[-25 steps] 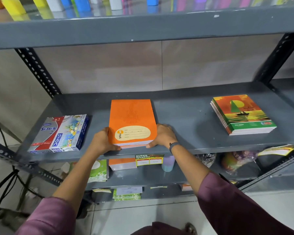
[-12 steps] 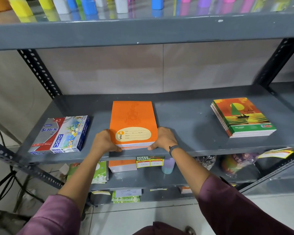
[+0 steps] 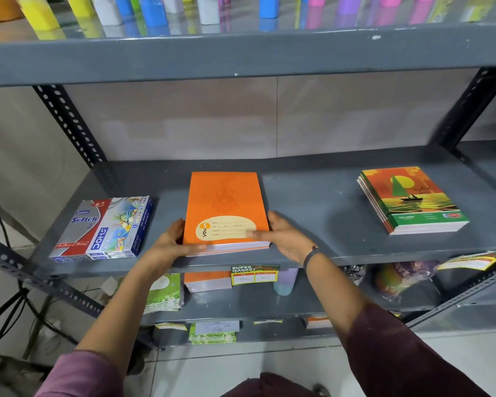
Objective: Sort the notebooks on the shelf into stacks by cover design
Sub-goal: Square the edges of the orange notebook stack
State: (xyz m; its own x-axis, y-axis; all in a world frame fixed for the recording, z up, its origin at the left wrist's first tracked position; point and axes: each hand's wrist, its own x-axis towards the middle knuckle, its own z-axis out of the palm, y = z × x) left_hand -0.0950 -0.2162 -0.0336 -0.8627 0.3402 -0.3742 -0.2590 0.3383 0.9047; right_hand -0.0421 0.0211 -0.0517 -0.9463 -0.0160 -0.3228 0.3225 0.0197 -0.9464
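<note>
A stack of orange notebooks (image 3: 225,207) with a cream name label lies at the middle of the grey shelf (image 3: 312,196), close to its front edge. My left hand (image 3: 169,245) grips the stack's front left corner, thumb along the front edge. My right hand (image 3: 287,239) is beside the stack's right edge, fingers apart and just touching it, slightly blurred. A second stack of notebooks with a green and orange sailboat cover (image 3: 413,199) sits at the right of the same shelf, away from both hands.
Boxes of oil pastels (image 3: 106,227) lie at the shelf's left end. Coloured bottles (image 3: 152,10) line the shelf above. The shelf below holds more orange notebooks (image 3: 206,280), green notebooks (image 3: 163,293) and a price tag (image 3: 254,275) on the shelf's front lip.
The orange stack stays in place. My right hand has loosened and shifted slightly right off the stack's corner. The left hand keeps its hold.
</note>
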